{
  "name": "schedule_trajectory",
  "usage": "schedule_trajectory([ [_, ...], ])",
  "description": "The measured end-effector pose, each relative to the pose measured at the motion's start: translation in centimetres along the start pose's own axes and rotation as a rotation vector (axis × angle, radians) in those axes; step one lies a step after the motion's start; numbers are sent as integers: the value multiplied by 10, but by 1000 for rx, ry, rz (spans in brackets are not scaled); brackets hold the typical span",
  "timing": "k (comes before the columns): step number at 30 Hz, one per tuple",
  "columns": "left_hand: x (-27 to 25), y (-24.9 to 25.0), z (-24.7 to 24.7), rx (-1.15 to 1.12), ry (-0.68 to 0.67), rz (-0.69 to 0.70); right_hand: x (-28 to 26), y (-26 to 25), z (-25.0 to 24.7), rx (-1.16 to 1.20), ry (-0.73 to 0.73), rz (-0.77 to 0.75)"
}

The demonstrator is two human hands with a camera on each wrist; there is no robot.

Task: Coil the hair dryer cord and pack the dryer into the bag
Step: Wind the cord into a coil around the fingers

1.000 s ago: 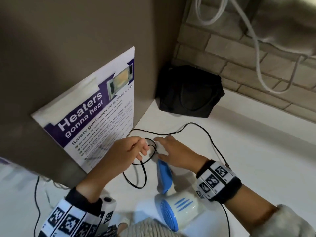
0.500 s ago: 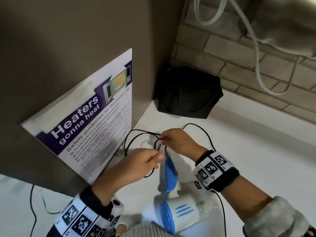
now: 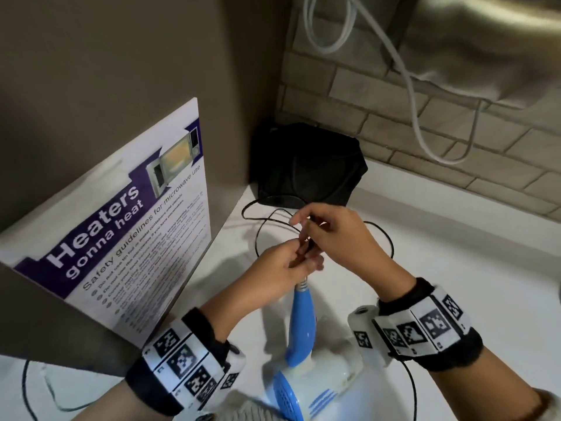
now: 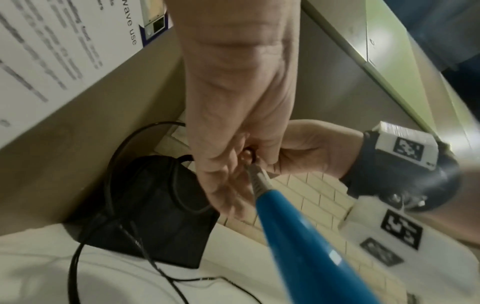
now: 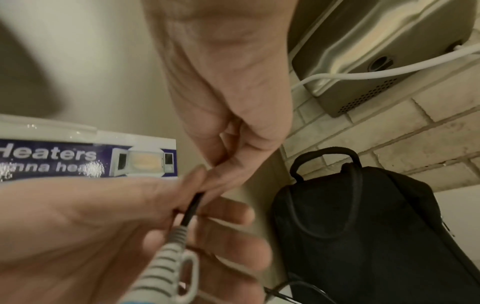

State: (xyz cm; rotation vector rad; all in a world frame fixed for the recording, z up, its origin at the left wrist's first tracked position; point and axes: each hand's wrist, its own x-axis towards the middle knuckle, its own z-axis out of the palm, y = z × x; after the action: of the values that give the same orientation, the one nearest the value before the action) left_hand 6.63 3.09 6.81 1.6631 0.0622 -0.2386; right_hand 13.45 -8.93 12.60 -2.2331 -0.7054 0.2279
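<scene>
A white and blue hair dryer (image 3: 315, 387) lies on the white counter (image 3: 455, 268), its blue handle (image 3: 300, 323) pointing away from me. Its black cord (image 3: 261, 226) loops loosely on the counter just in front of the black bag (image 3: 306, 165) in the corner. My left hand (image 3: 303, 259) pinches the cord right above the handle's grey strain relief (image 5: 166, 263). Just beyond it, my right hand (image 3: 306, 226) pinches the same cord (image 5: 192, 207). The left wrist view shows the handle (image 4: 298, 236), the bag (image 4: 155, 216) and both hands meeting at the cord.
A purple and white microwave safety poster (image 3: 121, 226) leans against the brown panel on the left. A brick wall (image 3: 394, 132) runs behind, with a white cable (image 3: 416, 117) hanging from a metal appliance (image 3: 485, 41). Another dark cord (image 3: 30, 390) lies at the lower left.
Both hands lifted off the counter and came together above the handle's tip. The right hand drew a cord loop up and back; the left hand shifted to pinch beside the strain relief.
</scene>
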Motion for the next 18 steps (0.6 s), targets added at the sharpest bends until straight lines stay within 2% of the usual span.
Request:
schedule_trajectory([
  [3, -4, 8, 0, -93, -19, 22, 0, 2, -4, 90, -22, 50],
  [6, -12, 9, -4, -136, -33, 13, -1, 9, -10, -31, -92, 15],
  [10, -19, 11, -9, -193, -126, 38, -3, 24, -5, -125, -189, -78],
  [14, -26, 17, -11, -371, -263, 44, -9, 28, -6, 245, -231, 65],
  [18, -23, 18, -11, -503, -324, 50, -12, 35, -3, 452, -264, 91],
])
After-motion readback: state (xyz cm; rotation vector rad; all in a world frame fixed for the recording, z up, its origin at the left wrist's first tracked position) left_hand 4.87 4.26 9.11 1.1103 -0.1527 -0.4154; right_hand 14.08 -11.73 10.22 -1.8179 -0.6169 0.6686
